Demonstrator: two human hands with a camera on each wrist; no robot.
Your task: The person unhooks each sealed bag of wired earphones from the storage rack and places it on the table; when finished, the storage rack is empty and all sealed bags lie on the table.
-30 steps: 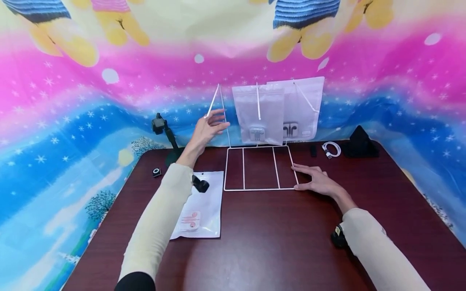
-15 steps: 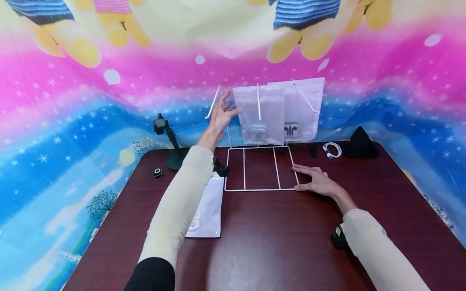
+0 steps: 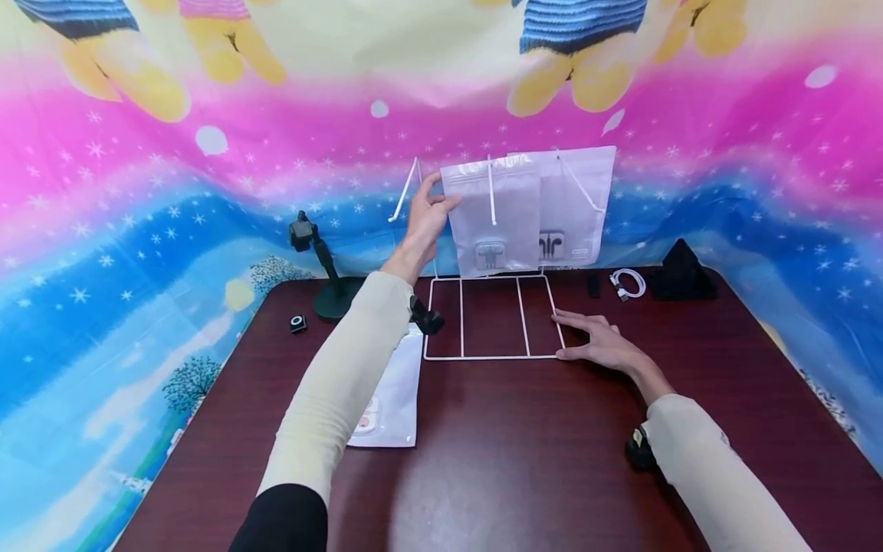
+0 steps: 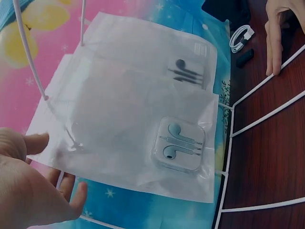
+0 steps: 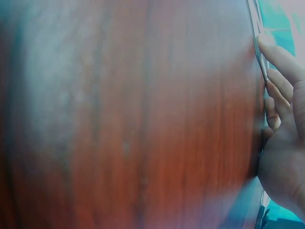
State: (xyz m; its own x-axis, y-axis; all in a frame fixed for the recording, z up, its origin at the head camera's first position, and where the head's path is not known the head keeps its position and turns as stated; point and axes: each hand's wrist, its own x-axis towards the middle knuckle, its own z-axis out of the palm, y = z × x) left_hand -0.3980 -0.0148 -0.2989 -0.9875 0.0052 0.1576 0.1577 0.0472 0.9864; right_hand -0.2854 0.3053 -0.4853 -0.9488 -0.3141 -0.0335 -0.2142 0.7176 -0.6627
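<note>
Your left hand is raised and pinches the upper left edge of the front earphone bag, which hangs on a hook of the white wire rack. Just behind it, to its right, hangs a second earphone bag. Your right hand lies flat with straight fingers on the table and presses the right edge of the rack base.
</note>
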